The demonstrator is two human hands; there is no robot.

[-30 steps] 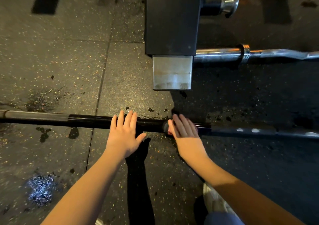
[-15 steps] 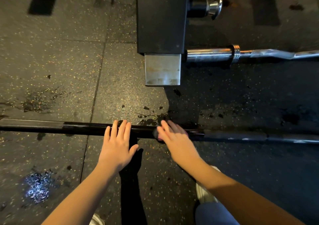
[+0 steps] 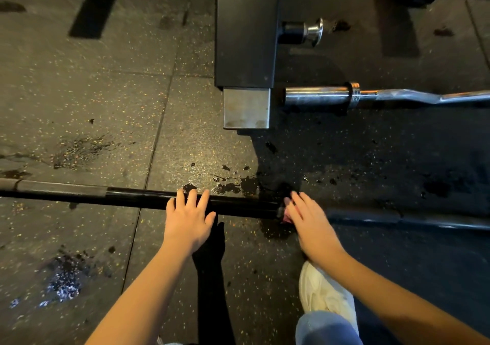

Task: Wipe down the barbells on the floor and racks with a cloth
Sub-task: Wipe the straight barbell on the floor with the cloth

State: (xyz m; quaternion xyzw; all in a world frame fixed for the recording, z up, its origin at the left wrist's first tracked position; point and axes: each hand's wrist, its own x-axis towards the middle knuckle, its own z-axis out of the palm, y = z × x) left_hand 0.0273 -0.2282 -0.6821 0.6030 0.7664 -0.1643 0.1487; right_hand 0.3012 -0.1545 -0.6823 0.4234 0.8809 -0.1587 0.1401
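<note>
The left hand is laid flat on the black barbell on the rubber floor, fingers straight and slightly apart. The right hand is pressed, fingers straight, onto a pink cloth on the bar. Most of the cloth is hidden beneath it.

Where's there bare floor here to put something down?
Widest patch: floor left of the rack post, beyond the black barbell. Also the near side, left of the left hand. Crowded: right of the post, where the chrome curl bar lies; wet splashes near the right hand.
</note>
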